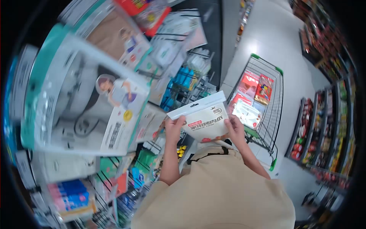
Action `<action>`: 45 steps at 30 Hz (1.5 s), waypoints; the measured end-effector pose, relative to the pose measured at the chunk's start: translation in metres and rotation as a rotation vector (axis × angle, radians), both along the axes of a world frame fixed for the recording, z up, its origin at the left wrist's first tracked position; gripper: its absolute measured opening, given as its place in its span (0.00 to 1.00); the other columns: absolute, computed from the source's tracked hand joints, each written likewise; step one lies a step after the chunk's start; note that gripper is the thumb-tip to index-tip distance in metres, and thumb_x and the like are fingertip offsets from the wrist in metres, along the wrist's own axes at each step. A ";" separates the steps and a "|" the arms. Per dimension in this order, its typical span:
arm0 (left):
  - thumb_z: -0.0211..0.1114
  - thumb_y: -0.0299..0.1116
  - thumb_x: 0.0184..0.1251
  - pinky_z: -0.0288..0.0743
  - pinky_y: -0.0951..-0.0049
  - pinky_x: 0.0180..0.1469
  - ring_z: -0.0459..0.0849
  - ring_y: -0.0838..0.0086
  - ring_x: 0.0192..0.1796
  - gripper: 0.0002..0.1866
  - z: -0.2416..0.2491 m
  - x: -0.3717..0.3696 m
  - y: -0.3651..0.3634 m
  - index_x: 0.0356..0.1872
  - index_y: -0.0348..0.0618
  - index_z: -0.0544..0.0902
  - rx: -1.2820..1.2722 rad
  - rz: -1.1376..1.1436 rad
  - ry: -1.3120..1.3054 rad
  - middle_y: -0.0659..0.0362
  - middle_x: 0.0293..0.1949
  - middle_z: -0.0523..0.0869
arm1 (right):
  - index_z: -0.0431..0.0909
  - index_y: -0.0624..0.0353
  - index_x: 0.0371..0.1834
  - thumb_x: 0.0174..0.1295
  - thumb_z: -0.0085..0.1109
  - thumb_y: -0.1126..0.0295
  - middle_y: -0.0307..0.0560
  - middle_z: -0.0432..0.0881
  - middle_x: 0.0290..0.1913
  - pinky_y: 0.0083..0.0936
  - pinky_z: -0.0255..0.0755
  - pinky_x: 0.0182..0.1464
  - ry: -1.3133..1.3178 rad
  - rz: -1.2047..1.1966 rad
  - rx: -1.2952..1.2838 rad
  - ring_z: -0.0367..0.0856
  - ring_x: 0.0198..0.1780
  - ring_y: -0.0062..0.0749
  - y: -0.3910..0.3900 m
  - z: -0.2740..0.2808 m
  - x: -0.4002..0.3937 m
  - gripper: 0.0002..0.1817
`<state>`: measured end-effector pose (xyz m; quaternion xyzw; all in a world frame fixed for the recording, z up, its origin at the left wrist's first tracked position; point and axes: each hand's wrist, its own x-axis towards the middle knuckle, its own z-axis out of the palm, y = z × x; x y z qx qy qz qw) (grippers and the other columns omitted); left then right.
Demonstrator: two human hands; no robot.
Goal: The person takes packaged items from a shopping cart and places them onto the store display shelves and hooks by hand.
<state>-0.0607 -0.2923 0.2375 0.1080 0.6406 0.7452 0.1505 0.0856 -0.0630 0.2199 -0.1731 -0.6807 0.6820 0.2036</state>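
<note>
Both hands hold a flat white pack of barbecue paper (206, 110) in front of my body, its printed face and hang-hole strip turned up. My left hand (175, 129) grips its left edge, thumb on the front. On the right edge, my right hand (235, 129) pinches it the same way. The fingers behind the pack are partly hidden. Just beyond my right hand stands a wire shopping cart (276, 97) with green corners. Inside it lie several packages, among them a red pack (264, 89) and a white-and-red pack (247, 112).
On the left, a shelf display crowds close with hanging goods, including a large clear bag with a teal edge (76, 99) and blue items (185, 76) on hooks. A pale tiled aisle (263, 34) runs ahead. Stocked shelves (324, 126) line the right side.
</note>
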 end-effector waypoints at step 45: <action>0.62 0.30 0.70 0.79 0.75 0.44 0.86 0.75 0.40 0.10 0.015 0.017 -0.146 0.45 0.34 0.84 0.326 0.666 -0.058 0.55 0.42 0.89 | 0.73 0.71 0.58 0.71 0.55 0.74 0.42 0.83 0.47 0.14 0.72 0.50 -0.037 0.675 -0.067 0.79 0.47 0.16 -0.117 0.003 -0.127 0.16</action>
